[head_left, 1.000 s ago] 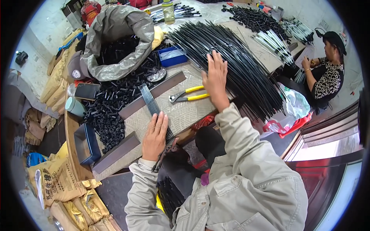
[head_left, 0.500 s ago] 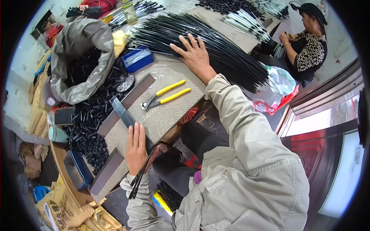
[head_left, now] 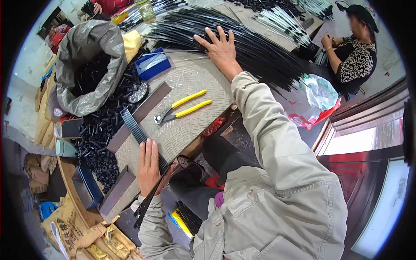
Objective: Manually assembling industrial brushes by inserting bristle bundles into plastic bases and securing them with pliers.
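Observation:
My right hand (head_left: 222,51) rests with spread fingers on a wide heap of long thin black rods (head_left: 260,60) at the far side of the table. Fingers straight and side by side, my left hand (head_left: 148,167) lies against a narrow bundle of thin grey rods (head_left: 135,128); its thumb is hidden. Dark rod ends (head_left: 149,201) cross over my left wrist. Between the hands lie cutting pliers (head_left: 184,107) with yellow handles, their jaws pointing left. A flat metal strip (head_left: 151,102) runs beside the grey bundle.
A grey sack (head_left: 117,78) holding black pieces stands at the left, with small black tubes (head_left: 97,134) spilled around it. Behind the pliers sits a blue box (head_left: 161,68). Plastic bags (head_left: 315,97) lie beyond the rods. A co-worker (head_left: 353,56) sits at the far right.
My left hand has slipped slightly down and left along the grey rods, and the dark ends over its wrist have swung left. My right hand stays spread on the black rods.

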The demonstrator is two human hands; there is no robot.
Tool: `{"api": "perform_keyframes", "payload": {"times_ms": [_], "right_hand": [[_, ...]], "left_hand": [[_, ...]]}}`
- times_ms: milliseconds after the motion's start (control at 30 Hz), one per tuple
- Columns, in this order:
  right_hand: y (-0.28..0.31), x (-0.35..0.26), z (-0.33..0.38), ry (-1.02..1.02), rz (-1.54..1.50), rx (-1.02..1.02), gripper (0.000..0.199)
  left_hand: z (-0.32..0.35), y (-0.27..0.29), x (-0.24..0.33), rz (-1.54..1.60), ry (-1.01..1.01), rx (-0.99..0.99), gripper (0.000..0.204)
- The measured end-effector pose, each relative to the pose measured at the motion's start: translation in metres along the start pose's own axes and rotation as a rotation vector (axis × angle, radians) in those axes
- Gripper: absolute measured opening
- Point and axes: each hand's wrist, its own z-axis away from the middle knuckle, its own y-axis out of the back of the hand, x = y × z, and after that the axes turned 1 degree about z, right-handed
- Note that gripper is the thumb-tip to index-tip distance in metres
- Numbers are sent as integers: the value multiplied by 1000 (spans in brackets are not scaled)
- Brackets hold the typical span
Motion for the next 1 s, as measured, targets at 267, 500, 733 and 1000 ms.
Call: {"api": "perform_keyframes", "payload": {"times_ms": [267, 500, 733, 1000], "right_hand": [[-3, 16, -13, 12, 82, -138, 64], [28, 7, -12, 85, -66, -287, 57], [64, -42, -58, 323, -589, -165, 15], [0, -116, -119, 636, -810, -263, 7]], "left_hand": [[-3, 3, -4, 47, -5, 18, 84], [4, 3, -12, 12, -9, 32, 83], [2, 1, -13, 14, 7, 9, 76], [-2, 5, -15, -23, 58, -57, 80]]}}
